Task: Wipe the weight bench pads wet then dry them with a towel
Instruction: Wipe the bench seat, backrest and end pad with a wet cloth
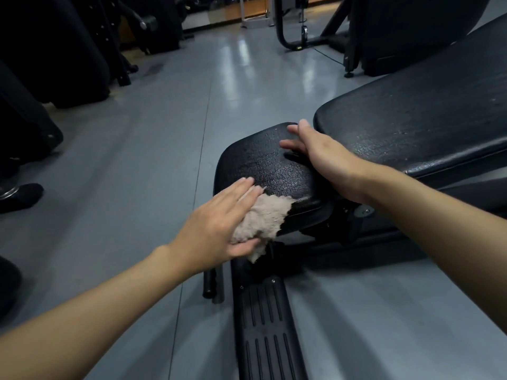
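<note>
The bare left forearm reaches in from the near corner. Its left hand lies flat, fingers straight, pressing a fuzzy beige cloth. It clutches nothing. Beyond and to the right of that hand slopes the long black textured vinyl back pad. The smaller black rounded seat pad lies directly under the pressing palm. Its near corner carries the cloth, which droops off the edge below the thumb. Nearer than the hand runs a black ribbed base rail. The right hand rests on the seat pad's far side, fingers spread and relaxed, holding nothing.
</note>
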### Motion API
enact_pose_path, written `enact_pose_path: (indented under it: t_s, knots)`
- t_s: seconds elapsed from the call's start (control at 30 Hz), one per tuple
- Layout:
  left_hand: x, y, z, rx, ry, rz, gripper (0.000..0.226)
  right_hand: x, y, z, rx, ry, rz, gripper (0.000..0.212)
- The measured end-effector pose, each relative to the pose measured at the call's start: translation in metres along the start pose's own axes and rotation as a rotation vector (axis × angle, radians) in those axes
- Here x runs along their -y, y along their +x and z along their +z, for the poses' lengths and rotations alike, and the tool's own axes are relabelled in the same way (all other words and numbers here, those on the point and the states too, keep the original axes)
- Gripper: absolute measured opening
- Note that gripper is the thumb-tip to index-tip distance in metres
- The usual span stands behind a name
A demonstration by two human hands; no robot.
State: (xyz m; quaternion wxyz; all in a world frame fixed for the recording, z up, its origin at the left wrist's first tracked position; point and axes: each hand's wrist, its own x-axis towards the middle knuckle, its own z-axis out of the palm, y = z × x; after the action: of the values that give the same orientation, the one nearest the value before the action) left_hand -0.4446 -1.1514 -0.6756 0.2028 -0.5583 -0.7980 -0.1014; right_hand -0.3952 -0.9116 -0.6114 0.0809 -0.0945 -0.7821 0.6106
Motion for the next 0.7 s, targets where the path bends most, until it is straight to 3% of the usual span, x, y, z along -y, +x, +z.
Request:
enact_pose_path:
  t_s: [0.33,0.5,0.7]
  knots:
    - [-0.026,0.043,0.003,0.083,0.069,-0.033,0.094,0.0,0.002,-0.001,-0.036,0.063,0.014,0.056]
    - [-0.056,0.082,0.005,0.08,0.027,-0.049,0.096,0.002,0.003,-0.005,-0.055,0.269,0.068,0.051]
    - [-0.027,0.045,0.001,0.108,0.04,-0.005,0.092,0.005,0.003,-0.006,-0.08,0.321,0.081,0.053]
